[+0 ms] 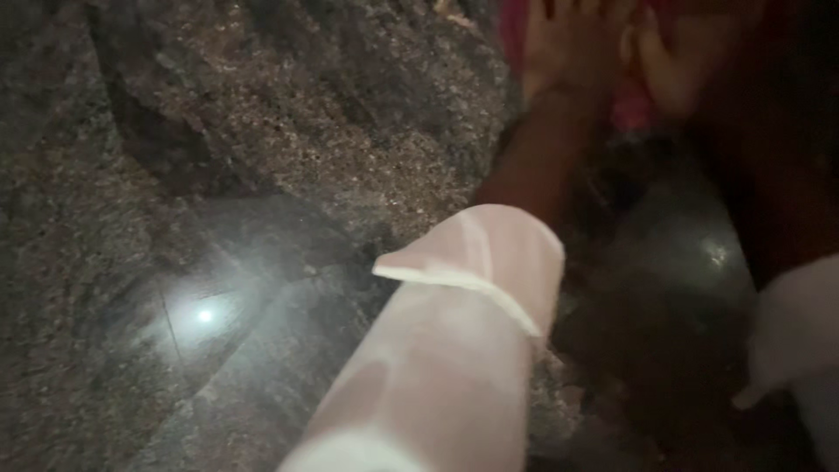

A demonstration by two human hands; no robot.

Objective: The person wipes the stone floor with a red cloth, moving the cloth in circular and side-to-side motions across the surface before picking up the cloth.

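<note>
The picture is dim and blurred. My left hand (568, 39) reaches to the top edge with fingers spread and lies flat on a pink-red thing (631, 109), perhaps cloth, mostly cut off by the frame. My left forearm is bare below the wrist, and a sheer white sleeve (463, 350) covers it nearer to me. My right hand (686, 61) is right beside the left, curled against the same pink-red thing; whether it grips it I cannot tell. My right white sleeve (800, 336) shows at the right edge.
A speckled dark granite counter (288, 122) fills the left and centre, with a polished patch reflecting a lamp (204, 315). A dark, shiny rounded object (699, 249) sits under my arms at the right; its kind is unclear.
</note>
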